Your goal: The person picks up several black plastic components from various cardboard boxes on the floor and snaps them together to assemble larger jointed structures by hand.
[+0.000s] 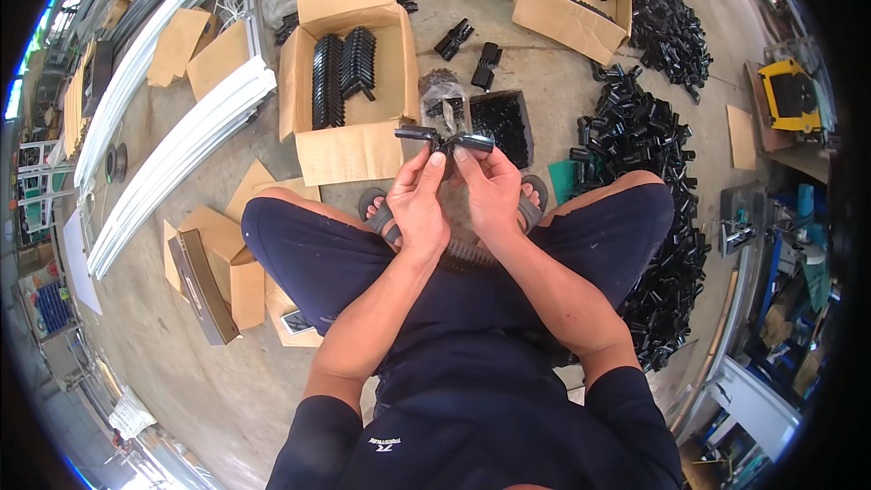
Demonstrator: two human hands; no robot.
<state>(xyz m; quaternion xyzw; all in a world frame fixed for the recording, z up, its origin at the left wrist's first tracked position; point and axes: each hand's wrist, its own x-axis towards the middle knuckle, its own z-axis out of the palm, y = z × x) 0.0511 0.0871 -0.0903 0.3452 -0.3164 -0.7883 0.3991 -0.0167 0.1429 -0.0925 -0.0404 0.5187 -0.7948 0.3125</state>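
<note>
Black plastic is what both hands hold. The black plastic part (pixel 445 138) sits right at the fingertips, up above both hands, and it touches them. The left hand (pixel 415 204) has its fingers curled shut on the left end of the part. The right hand (pixel 490 195) has its fingers curled shut on the right end. The two hands are side by side and very close, almost touching, out over the person's knees.

The part is long and thin. It lies flat, going from left to right. It looks like two short arms that meet in the middle, where there is a small knobby bit. It is dark and a little shiny. I cannot tell what the small bits in the middle are.

Just past the fingertips, on the floor, stands a small black bin (pixel 502 124) full of tiny black bits. Up and to the left of the hands is an open cardboard box (pixel 349 82) with rows of black parts standing in it. To the right of the hands is a big pile of black parts (pixel 649 163) on the floor. Far to the left of the hands lie long white strips (pixel 181 145).
</note>
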